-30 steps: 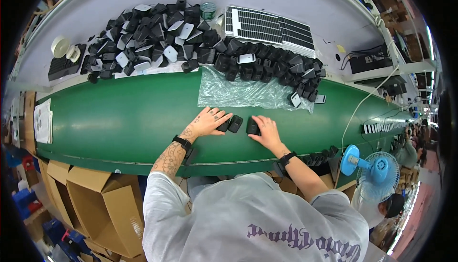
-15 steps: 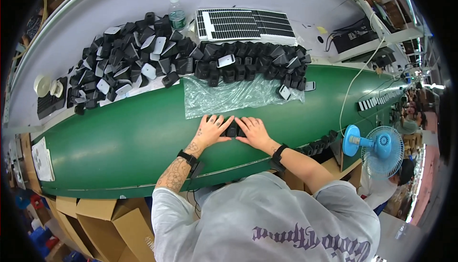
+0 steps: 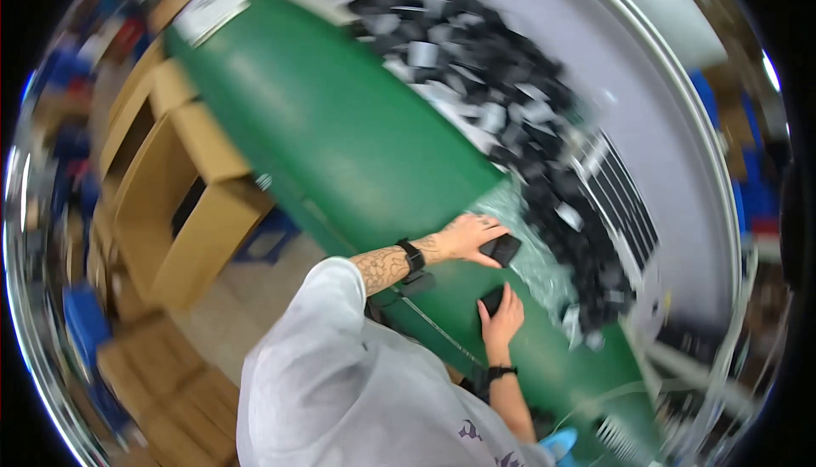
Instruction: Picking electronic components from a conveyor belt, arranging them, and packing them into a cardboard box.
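Note:
My left hand (image 3: 472,236), on the tattooed arm with a black wristband, is closed on a small black block-like piece (image 3: 504,250) at the green work surface. Thumb and fingers lie on either side of that piece. My right hand (image 3: 505,321), also with a band at the wrist, grips another dark piece (image 3: 491,299) under its fingers. A gap of green surface separates the two hands. Just beyond them lies a sheet of clear plastic wrap (image 3: 535,267). Motion blur hides the finer shape of both pieces.
A heap of black and white pieces (image 3: 510,140) runs along the far edge of the green work surface (image 3: 331,127). Behind it rests a white sheet with black strips (image 3: 620,199). Open cardboard boxes (image 3: 191,212) stand to the left, below the edge. Papers (image 3: 217,10) lie at the far end.
The whole view has swung round and tilted toward the left end of the work surface. My hands, close together before, are now apart, each on a dark piece.

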Demonstrator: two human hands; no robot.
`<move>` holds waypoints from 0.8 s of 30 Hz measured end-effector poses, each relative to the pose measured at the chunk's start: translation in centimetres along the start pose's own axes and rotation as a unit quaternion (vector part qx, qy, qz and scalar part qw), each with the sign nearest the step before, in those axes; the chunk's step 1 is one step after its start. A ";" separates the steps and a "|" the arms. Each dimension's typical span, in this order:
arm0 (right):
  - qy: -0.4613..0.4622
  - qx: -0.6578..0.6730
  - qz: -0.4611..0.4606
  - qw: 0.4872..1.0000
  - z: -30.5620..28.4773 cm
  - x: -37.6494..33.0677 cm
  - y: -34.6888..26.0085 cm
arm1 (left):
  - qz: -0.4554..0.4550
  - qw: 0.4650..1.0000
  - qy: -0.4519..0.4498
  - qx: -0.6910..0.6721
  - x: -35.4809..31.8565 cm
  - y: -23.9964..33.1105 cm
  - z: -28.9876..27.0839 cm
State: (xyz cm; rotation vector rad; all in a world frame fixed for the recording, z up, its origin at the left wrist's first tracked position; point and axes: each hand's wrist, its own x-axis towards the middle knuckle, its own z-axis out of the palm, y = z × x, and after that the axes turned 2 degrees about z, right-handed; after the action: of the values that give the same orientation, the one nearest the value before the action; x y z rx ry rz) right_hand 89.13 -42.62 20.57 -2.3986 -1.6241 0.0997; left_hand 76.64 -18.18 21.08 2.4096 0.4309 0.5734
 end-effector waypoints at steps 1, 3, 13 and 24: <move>-0.020 -0.019 0.015 1.000 -0.2 -0.3 0.1 | -0.080 0.995 0.035 -0.053 -0.3 0.5 -1.9; -0.044 -0.063 0.021 0.997 -0.3 -0.2 -0.2 | -0.207 0.959 0.085 -0.172 -2.4 1.9 -7.6; 0.019 0.114 -0.022 0.993 -0.1 5.5 -5.4 | -0.421 0.807 0.414 -0.020 -38.8 7.5 -36.3; -0.304 0.258 -0.570 0.718 -1.1 14.5 -80.3 | -0.435 0.835 0.213 0.260 -63.7 -11.9 -59.3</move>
State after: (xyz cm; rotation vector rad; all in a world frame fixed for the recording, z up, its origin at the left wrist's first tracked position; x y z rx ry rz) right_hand 22.11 -1.17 41.87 -0.6647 -2.5742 1.0025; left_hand -9.08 -7.46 37.18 2.1666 1.9582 0.5937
